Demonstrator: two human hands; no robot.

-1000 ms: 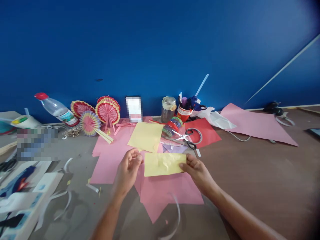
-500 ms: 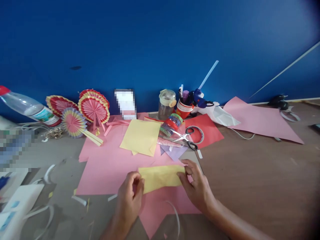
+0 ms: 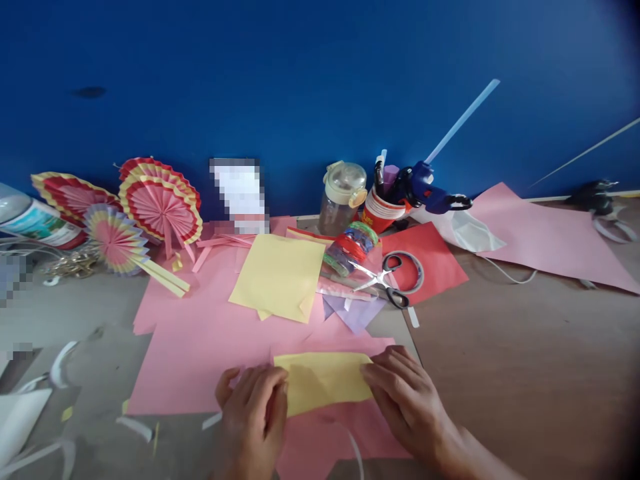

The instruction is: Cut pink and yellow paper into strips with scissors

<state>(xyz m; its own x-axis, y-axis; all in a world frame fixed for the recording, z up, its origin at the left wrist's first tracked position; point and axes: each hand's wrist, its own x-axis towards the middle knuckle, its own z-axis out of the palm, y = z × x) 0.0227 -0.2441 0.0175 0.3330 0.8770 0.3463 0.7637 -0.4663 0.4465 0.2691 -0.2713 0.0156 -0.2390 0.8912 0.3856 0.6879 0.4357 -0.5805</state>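
A small folded yellow paper lies flat on a pink sheet near the front of the table. My left hand rests on its left end, fingers curled down and pressed onto the paper. My right hand lies on its right end, fingers together and flat against it. Both hands press the paper down onto the pink sheet.
Behind lie a larger yellow sheet, scissors, a tape ring, a red sheet, a jar, a cup of tools, a blue glue gun and paper fans. A bottle lies far left.
Both hands have brought the yellow paper down from the air onto the pink sheet and now press it flat. The view has tilted lower and closer to the table.
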